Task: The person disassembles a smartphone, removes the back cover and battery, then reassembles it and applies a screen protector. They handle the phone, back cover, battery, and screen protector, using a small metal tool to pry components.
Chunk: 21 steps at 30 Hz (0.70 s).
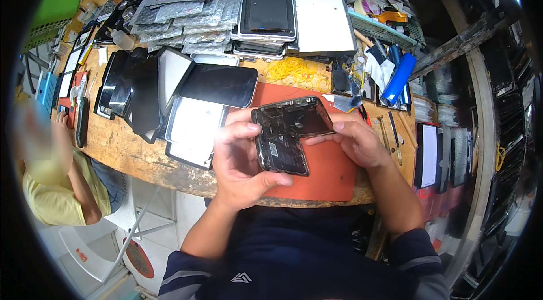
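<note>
An opened smartphone (277, 150) is held up over an orange-red work mat (331, 172), its dark inner parts facing me. My left hand (235, 158) grips the phone's body along its left side, the thumb by the lower edge. Between the thumb and fingers of my right hand (359, 138) is the edge of a dark panel (313, 120), likely the phone's screen, angled away from the body toward the right. Whether a cable joins the two parts at the top I cannot tell.
Tablets and panels (218, 84) lie to the left of the mat. Behind are bubble-wrapped packs (198, 22), a stack of tablets (266, 8) and a tangle of yellow wire (297, 69). Blue rolls (399, 79) and screwdrivers (396, 137) lie on the right. A person in yellow (62, 192) sits left.
</note>
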Each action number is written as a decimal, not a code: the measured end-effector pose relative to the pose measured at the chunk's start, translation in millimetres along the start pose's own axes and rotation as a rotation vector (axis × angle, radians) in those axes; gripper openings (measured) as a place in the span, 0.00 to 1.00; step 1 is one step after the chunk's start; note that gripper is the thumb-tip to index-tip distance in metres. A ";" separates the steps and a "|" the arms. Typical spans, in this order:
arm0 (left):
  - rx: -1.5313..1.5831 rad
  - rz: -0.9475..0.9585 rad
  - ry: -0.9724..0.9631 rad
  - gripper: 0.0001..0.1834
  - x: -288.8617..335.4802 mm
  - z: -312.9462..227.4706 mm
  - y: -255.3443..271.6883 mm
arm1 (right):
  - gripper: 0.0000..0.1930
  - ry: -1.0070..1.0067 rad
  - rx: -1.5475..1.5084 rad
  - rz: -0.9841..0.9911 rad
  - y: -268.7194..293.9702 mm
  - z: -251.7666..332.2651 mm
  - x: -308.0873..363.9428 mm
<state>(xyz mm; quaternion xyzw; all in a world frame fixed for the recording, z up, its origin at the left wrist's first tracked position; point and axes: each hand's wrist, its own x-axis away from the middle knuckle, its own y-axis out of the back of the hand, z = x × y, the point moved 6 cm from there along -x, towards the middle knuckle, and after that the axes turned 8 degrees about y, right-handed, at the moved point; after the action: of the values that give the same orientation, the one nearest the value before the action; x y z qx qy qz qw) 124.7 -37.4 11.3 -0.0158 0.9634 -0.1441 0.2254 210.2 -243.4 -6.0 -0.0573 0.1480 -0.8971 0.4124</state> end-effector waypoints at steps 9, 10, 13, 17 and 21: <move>-0.063 0.066 -0.065 0.54 -0.2 -4.4 -7.4 | 0.32 0.056 -0.021 0.010 2.1 -3.7 -1.9; -0.053 0.060 -0.066 0.57 1.0 -4.9 -9.1 | 0.32 0.066 -0.017 0.017 1.4 -2.8 -2.9; -0.089 0.071 -0.109 0.63 2.1 -8.2 -13.1 | 0.32 0.143 0.114 0.079 -2.9 5.9 -5.3; -0.203 0.060 -0.219 0.65 3.2 -13.7 -15.8 | 0.32 0.190 0.298 0.079 -9.2 13.1 -9.0; -0.279 0.038 -0.331 0.62 5.5 -17.4 -18.6 | 0.30 0.233 0.472 0.075 -15.2 16.9 -12.0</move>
<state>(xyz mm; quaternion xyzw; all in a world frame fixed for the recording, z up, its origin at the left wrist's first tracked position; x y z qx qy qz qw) 111.5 -51.1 29.1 -0.0520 0.9239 -0.0003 0.3791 210.8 -228.7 15.1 0.1497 -0.0170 -0.8915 0.4272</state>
